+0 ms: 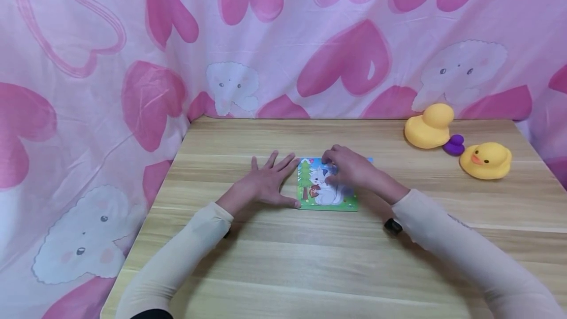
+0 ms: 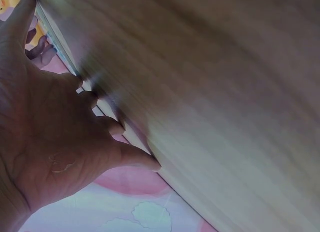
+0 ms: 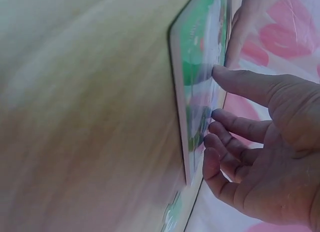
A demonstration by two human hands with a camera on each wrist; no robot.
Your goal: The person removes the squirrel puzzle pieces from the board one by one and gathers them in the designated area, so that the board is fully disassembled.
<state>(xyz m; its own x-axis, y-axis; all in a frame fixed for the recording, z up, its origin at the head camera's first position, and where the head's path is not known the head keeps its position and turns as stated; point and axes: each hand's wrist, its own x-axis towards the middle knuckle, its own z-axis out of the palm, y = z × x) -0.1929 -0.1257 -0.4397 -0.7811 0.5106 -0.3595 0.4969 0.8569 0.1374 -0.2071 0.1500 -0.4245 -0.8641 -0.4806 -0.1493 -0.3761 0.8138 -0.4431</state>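
Note:
A flat picture puzzle board (image 1: pixel 328 196) lies on the table, showing a white squirrel-like animal, a green tree and grass. My left hand (image 1: pixel 270 183) rests spread beside it, with the thumb and index fingertip at its left edge. In the left wrist view the left hand (image 2: pixel 55 127) has its fingers stretched out against the tabletop. My right hand (image 1: pixel 350 169) covers the board's upper right part. Seen from the right wrist, the right hand (image 3: pixel 270 142) touches the picture with its thumb and bent fingertips, the thumb apart from the fingers.
Two yellow rubber ducks (image 1: pixel 486 161) and a small purple duck (image 1: pixel 454 145) sit at the table's back right. A small green printed piece (image 3: pixel 172 212) lies beyond the board's corner. A pink heart-patterned curtain (image 1: pixel 274 38) hangs behind the wooden table (image 1: pixel 292 270).

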